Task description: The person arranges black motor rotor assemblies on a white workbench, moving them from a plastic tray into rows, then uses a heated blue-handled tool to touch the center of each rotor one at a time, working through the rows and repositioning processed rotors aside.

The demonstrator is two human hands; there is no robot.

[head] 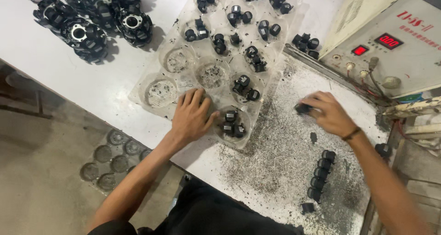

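My left hand lies flat, fingers spread, on the near edge of a clear plastic blister tray with round wells. Several wells hold small black cylindrical parts; the nearest group sits just right of my thumb. My right hand is over the dirty right part of the white table, its fingers closed around one small black part. The hand is slightly blurred.
A row of black parts lies near the table's front right. Ring-shaped black assemblies are piled at the far left. A beige machine with red displays stands at the right. Another tray lies on the floor.
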